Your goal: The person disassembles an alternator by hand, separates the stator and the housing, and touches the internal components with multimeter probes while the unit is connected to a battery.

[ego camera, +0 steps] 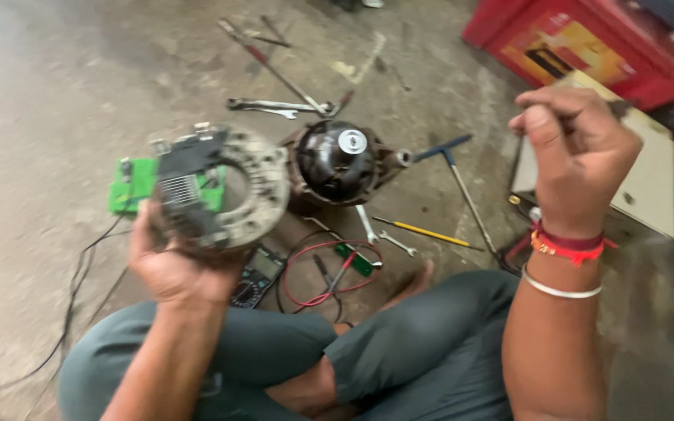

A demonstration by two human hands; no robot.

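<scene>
Stator ring held aloft, with a drop risk over cluttered floor

Head view: left hand [169, 261], at about 9 o'clock, cups from below a grey ring-shaped stator [224, 187] carrying a black finned module and a green circuit board [133, 185]. Its fingers are curled loosely, so the ring could likely slip and crack the board. Right hand [575, 152], at 3 o'clock, is clenched into a raised fist; whether it grips anything I cannot tell. On the concrete floor [33, 93] at 12 o'clock sits a dark motor housing [337, 164]; a multimeter [257, 277] with red leads lies beneath, where trailing wires could snag.
</scene>
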